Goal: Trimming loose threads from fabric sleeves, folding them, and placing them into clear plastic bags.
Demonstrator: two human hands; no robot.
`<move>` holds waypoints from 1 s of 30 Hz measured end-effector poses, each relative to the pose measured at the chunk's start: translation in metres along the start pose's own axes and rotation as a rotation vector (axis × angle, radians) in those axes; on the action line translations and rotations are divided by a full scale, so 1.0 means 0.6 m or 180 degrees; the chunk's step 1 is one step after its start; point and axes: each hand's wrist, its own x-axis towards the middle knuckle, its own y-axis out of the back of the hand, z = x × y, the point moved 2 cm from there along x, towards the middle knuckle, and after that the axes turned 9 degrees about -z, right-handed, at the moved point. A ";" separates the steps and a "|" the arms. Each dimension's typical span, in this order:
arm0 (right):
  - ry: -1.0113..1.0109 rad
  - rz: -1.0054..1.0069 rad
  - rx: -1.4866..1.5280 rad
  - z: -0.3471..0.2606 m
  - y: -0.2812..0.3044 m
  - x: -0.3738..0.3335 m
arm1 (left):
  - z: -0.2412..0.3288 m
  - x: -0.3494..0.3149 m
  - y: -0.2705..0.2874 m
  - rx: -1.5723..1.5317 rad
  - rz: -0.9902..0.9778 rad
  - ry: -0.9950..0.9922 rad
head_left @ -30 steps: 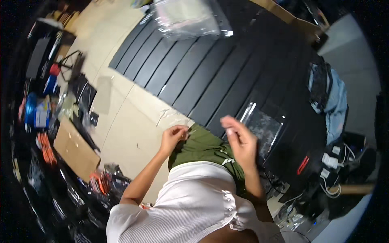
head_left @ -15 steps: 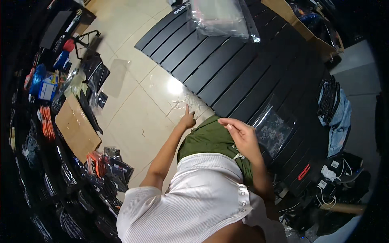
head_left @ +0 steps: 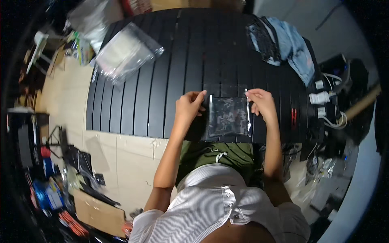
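Observation:
A clear plastic bag [head_left: 229, 90] lies flat on the black slatted table in front of me, with a folded piece of dark grey digital-camouflage cloth [head_left: 229, 116] inside. My left hand [head_left: 189, 107] is at the bag's upper left edge, thumb and forefinger pinched together on the film. Across from it, my right hand [head_left: 262, 103] pinches the upper right edge between thumb and fingertips. The bag's clear upper part stretches between both hands, past the top of the cloth.
A stack of clear plastic bags [head_left: 129, 52] sits at the table's far left. Folded jeans [head_left: 285, 44] lie at the far right. White plugs and cables [head_left: 321, 98] are beside the right edge. Flattened cardboard [head_left: 99, 212] and packed goods lie on the floor at left.
My view has turned from the floor at left to the table. My left hand has come up from over the floor, and both hands have taken hold of the bag's edges.

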 end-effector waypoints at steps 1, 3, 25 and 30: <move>-0.0043 -0.0087 0.0075 0.003 0.004 0.004 | 0.010 0.015 -0.009 0.0145 0.0023 -0.0093; -0.0088 -0.0202 0.0079 0.004 0.005 0.014 | 0.024 0.029 -0.013 0.0225 0.0060 -0.0264; 0.0047 -0.0478 0.1358 0.018 0.034 0.065 | 0.025 0.077 -0.006 -0.0604 -0.0454 0.0055; 0.0111 -0.0504 0.1384 0.025 0.032 0.066 | 0.018 0.077 -0.006 -0.0818 -0.0420 0.0041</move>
